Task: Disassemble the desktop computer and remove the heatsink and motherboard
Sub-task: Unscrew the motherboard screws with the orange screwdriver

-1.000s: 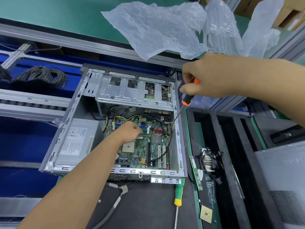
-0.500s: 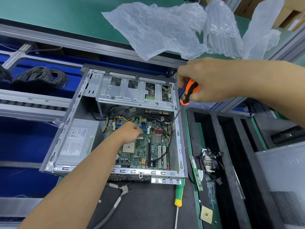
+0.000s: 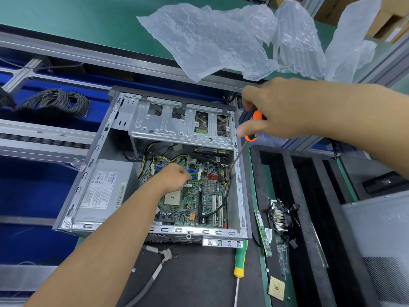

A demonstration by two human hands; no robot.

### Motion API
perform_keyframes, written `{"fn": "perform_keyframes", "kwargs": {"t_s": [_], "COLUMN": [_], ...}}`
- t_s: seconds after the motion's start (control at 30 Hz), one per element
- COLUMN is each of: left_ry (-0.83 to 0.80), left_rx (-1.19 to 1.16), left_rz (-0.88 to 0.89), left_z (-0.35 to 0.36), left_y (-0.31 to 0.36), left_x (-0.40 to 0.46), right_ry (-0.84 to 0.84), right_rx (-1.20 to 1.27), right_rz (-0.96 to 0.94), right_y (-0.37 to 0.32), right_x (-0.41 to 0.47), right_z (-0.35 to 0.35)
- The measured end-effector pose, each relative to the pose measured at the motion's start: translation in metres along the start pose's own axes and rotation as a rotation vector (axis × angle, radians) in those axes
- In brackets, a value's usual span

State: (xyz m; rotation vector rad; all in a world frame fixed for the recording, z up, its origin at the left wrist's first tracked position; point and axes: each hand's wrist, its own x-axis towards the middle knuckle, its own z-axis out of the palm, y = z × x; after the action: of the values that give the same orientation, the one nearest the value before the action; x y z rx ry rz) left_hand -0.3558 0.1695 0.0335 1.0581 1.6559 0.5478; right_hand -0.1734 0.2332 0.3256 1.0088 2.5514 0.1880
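Showing two hands (image 3: 281,107) (image 3: 176,177), two screwdrivers (image 3: 252,127) (image 3: 240,259), one motherboard (image 3: 194,202)

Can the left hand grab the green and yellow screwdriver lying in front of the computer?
Probably yes. The green and yellow screwdriver lies uncovered just outside the computer case, but the left hand is inside on the motherboard and must pull back first.

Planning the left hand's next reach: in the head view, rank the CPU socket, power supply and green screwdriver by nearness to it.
From the left hand:
1. CPU socket, just below the hand on the board.
2. Power supply, at the case's left side.
3. Green screwdriver, outside the case, front right.
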Motion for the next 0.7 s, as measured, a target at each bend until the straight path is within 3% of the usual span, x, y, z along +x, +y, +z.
{"fn": "perform_keyframes", "kwargs": {"t_s": [0.3, 0.7], "left_ry": [-0.002, 0.008], "left_rx": [0.003, -0.071], "left_rz": [-0.003, -0.025], "left_z": [0.000, 0.003], "left_y": [-0.001, 0.004], "left_x": [0.000, -0.002], "right_ry": [0.087, 0.208], "right_rx": [0.058, 0.160], "right_rz": [-0.084, -0.017], "right_y": [0.004, 0.022], "right_x": [0.000, -0.008], "right_z": [0.008, 0.000]}}
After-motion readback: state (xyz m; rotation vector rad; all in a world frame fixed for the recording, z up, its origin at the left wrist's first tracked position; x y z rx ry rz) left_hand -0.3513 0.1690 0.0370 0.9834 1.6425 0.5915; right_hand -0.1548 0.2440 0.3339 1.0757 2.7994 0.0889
